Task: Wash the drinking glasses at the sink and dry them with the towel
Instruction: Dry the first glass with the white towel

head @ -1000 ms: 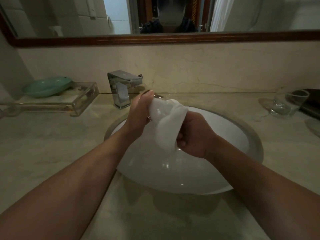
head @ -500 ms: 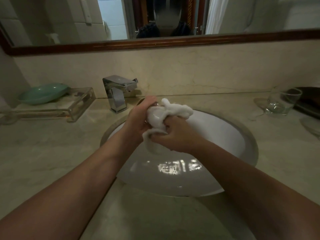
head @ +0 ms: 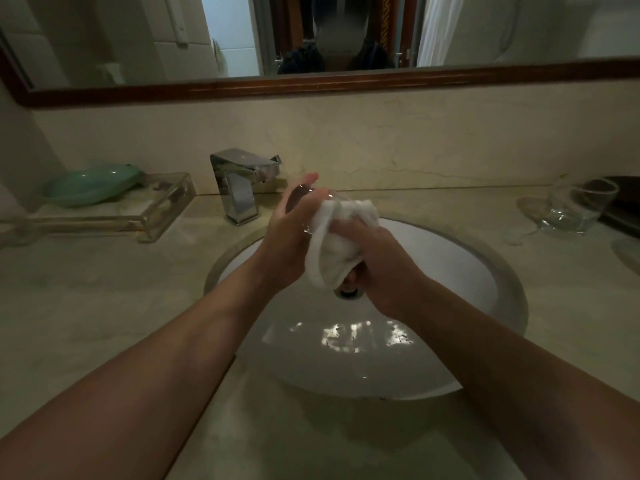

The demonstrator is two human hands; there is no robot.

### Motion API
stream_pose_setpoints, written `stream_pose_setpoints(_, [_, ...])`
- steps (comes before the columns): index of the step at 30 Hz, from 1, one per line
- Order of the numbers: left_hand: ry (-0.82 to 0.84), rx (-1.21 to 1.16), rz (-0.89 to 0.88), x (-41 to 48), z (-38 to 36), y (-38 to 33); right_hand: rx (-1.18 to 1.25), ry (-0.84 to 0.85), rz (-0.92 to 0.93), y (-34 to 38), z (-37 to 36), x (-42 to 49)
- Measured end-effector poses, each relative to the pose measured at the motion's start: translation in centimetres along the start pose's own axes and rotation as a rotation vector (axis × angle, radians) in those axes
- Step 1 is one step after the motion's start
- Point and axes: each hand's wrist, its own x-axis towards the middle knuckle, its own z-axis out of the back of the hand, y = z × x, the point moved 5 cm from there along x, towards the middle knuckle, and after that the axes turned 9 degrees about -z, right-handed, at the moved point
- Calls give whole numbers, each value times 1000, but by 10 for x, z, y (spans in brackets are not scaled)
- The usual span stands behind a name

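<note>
Above the white sink basin (head: 450,258), my left hand (head: 287,237) holds a clear drinking glass (head: 313,199), mostly hidden by fingers and cloth. My right hand (head: 377,258) grips a bunched white towel (head: 332,251) pressed against the glass. A second clear glass (head: 578,206) lies tilted on the counter at the far right.
A chrome faucet (head: 239,185) stands behind the basin on the left. A clear tray (head: 152,209) with a green dish (head: 90,185) sits on the left of the marble counter (head: 86,289). A dark object (head: 623,202) lies at the right edge. The drain (head: 348,292) shows under the towel.
My right hand has shifted around the glass with the towel, bunching it differently. The view has tilted slightly downward; both hands stay over the basin.
</note>
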Motion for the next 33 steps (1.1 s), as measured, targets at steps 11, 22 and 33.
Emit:
stream_pose_setpoints(11, [-107, -110, 232, 1, 8, 19, -1111, -217, 523, 7, -2, 3])
stream_pose_setpoints(22, [-129, 65, 16, -7, -1, -3, 564, 231, -107, 6, -17, -16])
stream_pose_setpoints(33, [-14, -118, 200, -2, -9, -1, -1221, -424, 606, 13, 3, -7])
